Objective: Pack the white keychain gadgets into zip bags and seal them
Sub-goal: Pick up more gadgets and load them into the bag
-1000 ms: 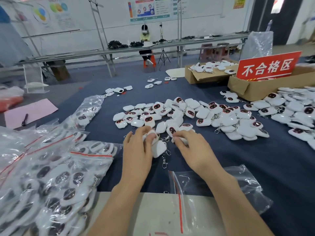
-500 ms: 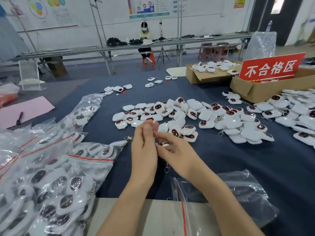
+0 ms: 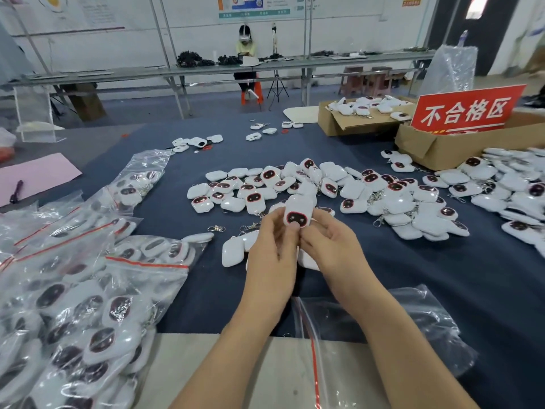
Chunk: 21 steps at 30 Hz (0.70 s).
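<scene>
White rounded keychain gadget (image 3: pixel 297 212) with dark, red-rimmed oval face, pinched between left hand (image 3: pixel 272 261) and right hand (image 3: pixel 334 249), both gripping it, above blue counter (image 3: pixel 383 276)

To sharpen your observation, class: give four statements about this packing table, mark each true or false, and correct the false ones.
1. The left hand and the right hand hold a white gadget, its dark face toward the camera. True.
2. The empty zip bag lies among the filled bags on the left. False: it lies at the near edge, apart from them.
3. The red sign stands in a cardboard box. True.
4. Every gadget is already bagged. False: loose gadgets lie piled on the blue cloth.
</scene>
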{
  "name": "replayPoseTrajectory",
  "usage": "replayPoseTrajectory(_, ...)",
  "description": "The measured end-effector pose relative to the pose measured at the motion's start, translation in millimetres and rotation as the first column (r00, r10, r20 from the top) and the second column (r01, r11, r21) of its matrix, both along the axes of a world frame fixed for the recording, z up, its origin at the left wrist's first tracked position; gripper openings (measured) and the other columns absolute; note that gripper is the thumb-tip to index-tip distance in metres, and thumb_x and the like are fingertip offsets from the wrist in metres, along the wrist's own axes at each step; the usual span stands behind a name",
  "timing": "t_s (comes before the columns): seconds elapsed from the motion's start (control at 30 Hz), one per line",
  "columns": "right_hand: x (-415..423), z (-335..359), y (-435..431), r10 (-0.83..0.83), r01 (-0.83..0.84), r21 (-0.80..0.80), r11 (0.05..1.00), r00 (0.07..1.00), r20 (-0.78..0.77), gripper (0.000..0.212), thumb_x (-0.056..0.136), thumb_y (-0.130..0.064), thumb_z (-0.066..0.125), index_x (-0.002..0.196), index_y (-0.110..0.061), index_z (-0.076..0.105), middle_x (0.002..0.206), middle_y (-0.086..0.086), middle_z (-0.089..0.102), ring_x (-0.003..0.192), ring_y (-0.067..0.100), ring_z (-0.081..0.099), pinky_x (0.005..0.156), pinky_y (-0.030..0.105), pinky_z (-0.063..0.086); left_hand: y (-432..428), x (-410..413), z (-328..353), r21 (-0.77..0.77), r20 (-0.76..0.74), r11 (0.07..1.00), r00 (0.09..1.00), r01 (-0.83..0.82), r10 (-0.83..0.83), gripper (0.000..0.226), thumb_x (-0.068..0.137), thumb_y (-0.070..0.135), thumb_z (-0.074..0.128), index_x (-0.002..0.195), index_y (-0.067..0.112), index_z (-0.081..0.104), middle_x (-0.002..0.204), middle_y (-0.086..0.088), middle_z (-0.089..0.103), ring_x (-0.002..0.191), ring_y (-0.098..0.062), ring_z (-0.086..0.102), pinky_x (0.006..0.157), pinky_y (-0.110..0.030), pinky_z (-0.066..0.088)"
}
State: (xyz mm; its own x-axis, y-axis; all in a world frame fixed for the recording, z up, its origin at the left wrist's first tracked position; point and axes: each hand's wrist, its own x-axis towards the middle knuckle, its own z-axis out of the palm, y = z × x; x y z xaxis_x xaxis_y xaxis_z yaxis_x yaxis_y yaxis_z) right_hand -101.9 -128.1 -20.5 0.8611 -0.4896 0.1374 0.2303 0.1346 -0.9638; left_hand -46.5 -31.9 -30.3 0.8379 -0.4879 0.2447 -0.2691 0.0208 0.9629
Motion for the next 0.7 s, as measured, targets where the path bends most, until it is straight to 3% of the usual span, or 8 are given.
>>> replayPoseTrajectory(0.07, 0, -1, -1, -0.003, 0.003, 0.125, 0.992, 1.0, 0.0, 0.033, 0.092, -0.003, 0.055, 0.115, -0.019, 0.071, 0.112, 0.005, 0.076, 0.111, 0.018, 0.071, 0.096, 0.031, 0.054, 0, -1, -2, 0.017, 0.047, 1.0, 0.999, -0.013, 0.012, 0.026, 0.104, 0.033, 0.053, 0.13, 0.033, 0.055, 0.11, 0.025, 0.068, 0.109, 0.008, 0.062, 0.092, -0.015, 0.049)
replayPoseTrajectory(0.2, 1, 4, -3, 0.057, -0.06, 0.285, 0.957, 0.998, 0.017, 0.031, 0.096, -0.002, 0.054, 0.099, -0.019, 0.08, 0.108, 0.008, 0.077, 0.103, 0.019, 0.074, 0.08, 0.022, 0.058, 3, -1, 1, -0.054, 0.052, 0.998, 0.998, -0.022, 0.025, 0.014, 0.103, 0.029, 0.056, 0.114, 0.037, 0.059, 0.105, 0.022, 0.07, 0.099, 0.001, 0.066, 0.078, -0.012, 0.05)
replayPoseTrajectory(0.33, 0, 6, -9, 0.061, -0.028, 0.25, 0.968, 0.99, -0.125, 0.019, 0.095, -0.025, 0.067, 0.086, -0.019, 0.083, 0.099, 0.008, 0.078, 0.09, 0.02, 0.075, 0.074, 0.028, 0.061, 5, -2, 6, -0.092, 0.014, 0.994, 0.998, -0.053, 0.055, 0.016, 0.106, 0.031, 0.05, 0.115, 0.036, 0.062, 0.106, 0.017, 0.07, 0.096, 0.001, 0.066, 0.079, -0.022, 0.055)
replayPoseTrajectory(0.47, -6, 11, -16, 0.131, -0.064, 0.267, 0.962, 0.962, -0.241, 0.041, 0.086, -0.052, 0.069, 0.102, -0.014, 0.075, 0.098, 0.008, 0.078, 0.078, 0.022, 0.076, 0.063, 0.03, 0.061, 6, -7, 7, -0.034, 0.157, 0.997, 0.985, -0.071, 0.076, 0.029, 0.109, 0.022, 0.041, 0.117, 0.041, 0.061, 0.112, 0.012, 0.061, 0.104, 0.002, 0.058, 0.086, -0.013, 0.047)
replayPoseTrajectory(0.6, -14, 8, -19, 0.059, -0.061, -0.004, 0.998, 0.971, -0.23, 0.019, 0.093, -0.038, 0.068, 0.105, -0.025, 0.076, 0.102, -0.001, 0.075, 0.075, 0.016, 0.074, 0.063, 0.031, 0.06, 5, -9, 11, -0.076, 0.065, 0.996, 0.996, -0.056, 0.061, 0.023, 0.105, 0.025, 0.052, 0.116, 0.043, 0.061, 0.102, 0.015, 0.07, 0.096, 0.004, 0.063, 0.081, -0.008, 0.045)
replayPoseTrajectory(0.7, -12, 5, -17, 0.013, -0.012, 0.005, 1.0, 0.988, -0.153, 0.019, 0.097, -0.028, 0.066, 0.111, -0.018, 0.073, 0.095, -0.004, 0.076, 0.079, 0.012, 0.073, 0.068, 0.029, 0.061, 6, -4, 11, -0.148, -0.063, 0.986, 0.996, -0.073, 0.064, 0.015, 0.1, 0.034, 0.06, 0.113, 0.041, 0.063, 0.1, 0.015, 0.073, 0.09, 0.001, 0.066, 0.082, -0.014, 0.051)
